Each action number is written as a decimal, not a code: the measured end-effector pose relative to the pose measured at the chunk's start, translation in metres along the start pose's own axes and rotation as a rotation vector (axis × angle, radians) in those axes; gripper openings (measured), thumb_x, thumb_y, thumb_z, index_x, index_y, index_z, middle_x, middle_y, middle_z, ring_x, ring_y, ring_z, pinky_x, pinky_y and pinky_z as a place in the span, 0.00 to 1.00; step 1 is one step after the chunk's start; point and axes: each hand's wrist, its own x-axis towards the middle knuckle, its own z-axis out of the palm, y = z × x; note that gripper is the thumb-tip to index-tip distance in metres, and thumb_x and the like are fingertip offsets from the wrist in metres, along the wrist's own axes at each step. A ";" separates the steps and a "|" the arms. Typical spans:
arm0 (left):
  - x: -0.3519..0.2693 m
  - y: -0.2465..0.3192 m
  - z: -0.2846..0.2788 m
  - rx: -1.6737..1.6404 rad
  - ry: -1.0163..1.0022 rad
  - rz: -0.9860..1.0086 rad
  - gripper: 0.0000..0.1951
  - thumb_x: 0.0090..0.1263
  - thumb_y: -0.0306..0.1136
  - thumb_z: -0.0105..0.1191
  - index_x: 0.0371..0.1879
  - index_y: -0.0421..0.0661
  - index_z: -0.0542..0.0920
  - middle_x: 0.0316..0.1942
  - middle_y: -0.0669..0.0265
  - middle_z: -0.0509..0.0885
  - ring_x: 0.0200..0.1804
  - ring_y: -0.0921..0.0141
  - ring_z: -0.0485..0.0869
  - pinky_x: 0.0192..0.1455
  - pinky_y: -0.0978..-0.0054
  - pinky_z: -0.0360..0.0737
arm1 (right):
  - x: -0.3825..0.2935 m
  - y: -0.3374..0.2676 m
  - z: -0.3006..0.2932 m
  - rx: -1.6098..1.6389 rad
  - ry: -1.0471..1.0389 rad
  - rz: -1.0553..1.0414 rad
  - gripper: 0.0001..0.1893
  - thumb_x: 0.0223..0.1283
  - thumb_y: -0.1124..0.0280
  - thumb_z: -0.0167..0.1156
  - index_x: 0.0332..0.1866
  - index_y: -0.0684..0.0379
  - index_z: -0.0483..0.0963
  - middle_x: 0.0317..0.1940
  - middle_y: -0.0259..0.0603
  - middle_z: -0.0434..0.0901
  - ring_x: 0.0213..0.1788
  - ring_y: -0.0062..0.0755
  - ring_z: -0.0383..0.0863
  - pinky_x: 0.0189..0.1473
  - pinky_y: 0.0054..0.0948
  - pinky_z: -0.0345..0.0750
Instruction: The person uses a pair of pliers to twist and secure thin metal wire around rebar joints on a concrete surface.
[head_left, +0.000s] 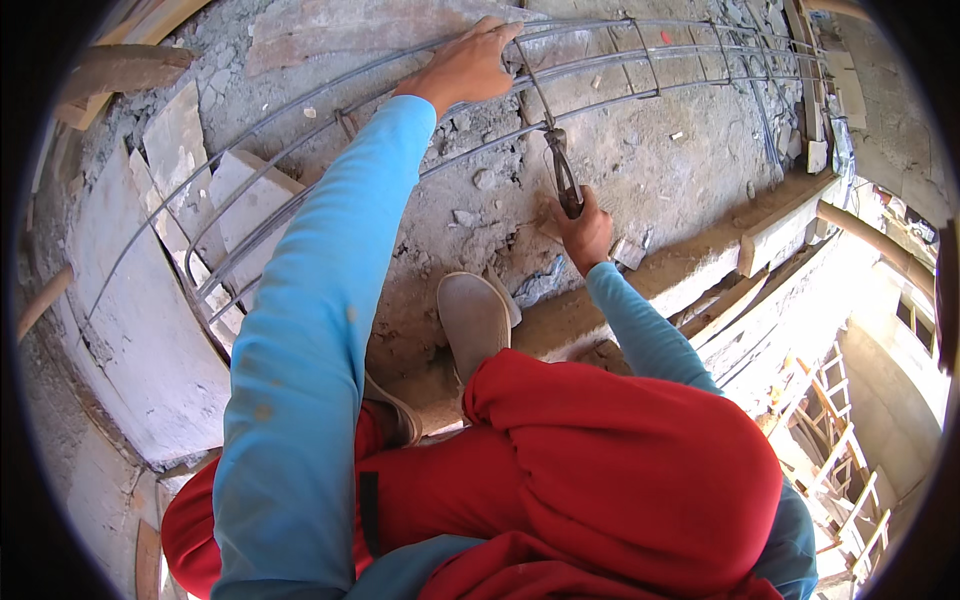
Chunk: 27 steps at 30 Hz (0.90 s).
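Observation:
A rebar cage (600, 106) of long steel bars and thin stirrups lies across the rough concrete in front of me. My left hand (469, 66) reaches over its far bars, fingers curled on the top bar beside a stirrup (534, 79). The underside of that grip is hidden. In my right hand (589, 231) are the handles of dark metal end-cutting pincers (561, 165). Their jaws meet the near bar at the lower corner of the same stirrup. Whether a tie wire sits in the jaws is too small to tell.
Concrete rubble (469, 150) litters the surface by my shoe (474, 315). Pale boards (142, 315) lean at the left, with a wooden post (124, 73) above them. Timber formwork (787, 221) edges the right side. Beyond it is a drop with wooden ladder-like framing (840, 435) far below.

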 end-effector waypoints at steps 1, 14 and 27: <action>0.006 0.005 -0.001 -0.019 -0.027 -0.008 0.37 0.70 0.42 0.68 0.79 0.56 0.72 0.83 0.52 0.65 0.80 0.50 0.70 0.82 0.54 0.69 | 0.000 0.003 0.000 -0.008 0.017 0.004 0.23 0.64 0.53 0.74 0.53 0.60 0.80 0.32 0.55 0.90 0.37 0.59 0.92 0.40 0.48 0.87; 0.018 -0.002 0.016 0.190 0.191 0.026 0.17 0.76 0.32 0.59 0.62 0.55 0.87 0.43 0.51 0.93 0.46 0.50 0.91 0.53 0.49 0.87 | 0.001 0.007 0.006 0.019 -0.029 0.020 0.23 0.63 0.54 0.76 0.52 0.60 0.81 0.34 0.51 0.91 0.37 0.51 0.93 0.39 0.43 0.87; 0.016 0.006 0.009 0.081 0.100 -0.119 0.11 0.71 0.37 0.56 0.44 0.44 0.85 0.40 0.46 0.88 0.44 0.43 0.86 0.49 0.42 0.80 | 0.010 0.008 0.024 -0.092 0.159 -0.021 0.18 0.66 0.47 0.72 0.46 0.49 0.82 0.28 0.46 0.88 0.30 0.55 0.90 0.35 0.48 0.84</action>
